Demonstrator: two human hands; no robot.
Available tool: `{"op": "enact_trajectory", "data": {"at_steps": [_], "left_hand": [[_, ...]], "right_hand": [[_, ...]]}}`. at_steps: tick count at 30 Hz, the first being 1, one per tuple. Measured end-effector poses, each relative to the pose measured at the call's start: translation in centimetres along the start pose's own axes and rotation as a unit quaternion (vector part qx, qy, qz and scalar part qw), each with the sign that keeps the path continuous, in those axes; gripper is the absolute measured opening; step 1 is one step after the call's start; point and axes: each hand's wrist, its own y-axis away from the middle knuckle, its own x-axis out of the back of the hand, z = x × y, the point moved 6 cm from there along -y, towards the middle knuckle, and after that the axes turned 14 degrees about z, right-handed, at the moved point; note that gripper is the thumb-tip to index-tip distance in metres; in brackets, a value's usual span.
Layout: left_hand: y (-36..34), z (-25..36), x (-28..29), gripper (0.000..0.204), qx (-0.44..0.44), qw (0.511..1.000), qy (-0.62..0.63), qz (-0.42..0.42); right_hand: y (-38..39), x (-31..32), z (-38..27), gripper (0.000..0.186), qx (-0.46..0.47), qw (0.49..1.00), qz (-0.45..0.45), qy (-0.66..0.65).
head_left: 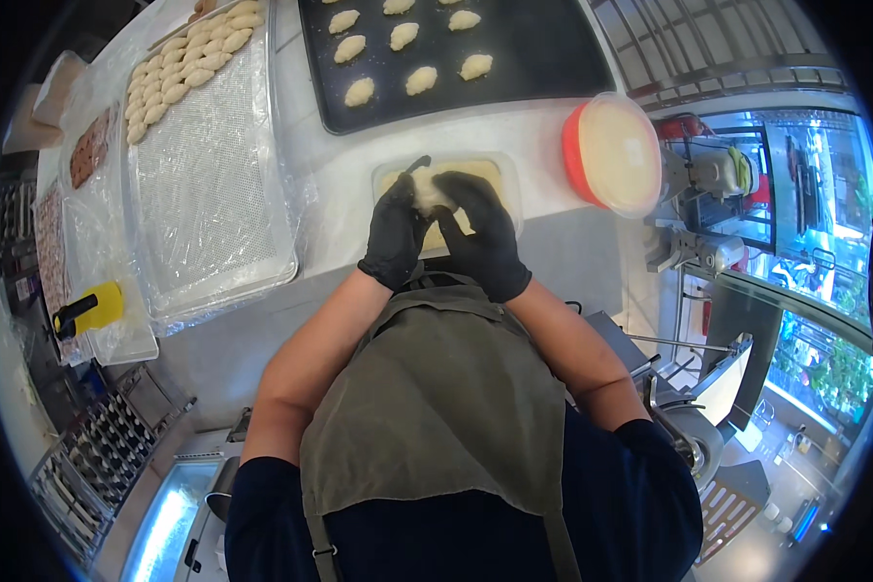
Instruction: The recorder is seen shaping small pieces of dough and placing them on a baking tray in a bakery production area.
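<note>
My left hand [394, 231] and my right hand [487, 233], both in black gloves, meet over a clear rectangular container [515, 206]. Pale yellow, crumb-like stuff [390, 180] lies in it. Between my curled fingers is a small pale dough piece [427, 192], partly hidden by the gloves. Beyond the container, a dark baking tray [524, 92] bears several small, crumb-coated dough pieces [404, 36] set apart in rows. To the left, a perforated metal tray [213, 204] holds several smooth shaped dough pieces [175, 92], packed together at its far end.
A red tub with a pale translucent lid [619, 155] stands on the table's right side. Plastic wrap [296, 209] edges the perforated tray. At the far left are a brown slab [91, 147] and a yellow-and-black tool [89, 308]. A metal rack [718, 44] rises at the right.
</note>
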Motion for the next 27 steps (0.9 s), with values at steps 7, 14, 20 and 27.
{"op": "enact_trajectory", "data": {"at_steps": [7, 14, 20, 27], "left_hand": [[-1.2, -1.4, 2.9, 0.04, 0.071, 0.997, 0.0, 0.012], [0.3, 1.0, 1.2, 0.041, 0.049, 0.994, -0.084, 0.053], [0.0, 3.1, 0.1, 0.051, -0.169, 0.9, -0.402, -0.026], [0.0, 3.4, -1.6, 0.062, -0.334, 0.81, -0.479, -0.058]], "right_hand": [[0.8, 0.9, 1.0, 0.043, -0.218, 0.967, 0.037, -0.125], [2.9, 1.6, 4.2, 0.039, -0.489, 0.773, 0.074, -0.398], [1.3, 2.7, 3.1, 0.045, -0.497, 0.771, 0.041, -0.395], [-4.2, 7.2, 4.8, 0.046, -0.468, 0.822, -0.119, -0.301]]}}
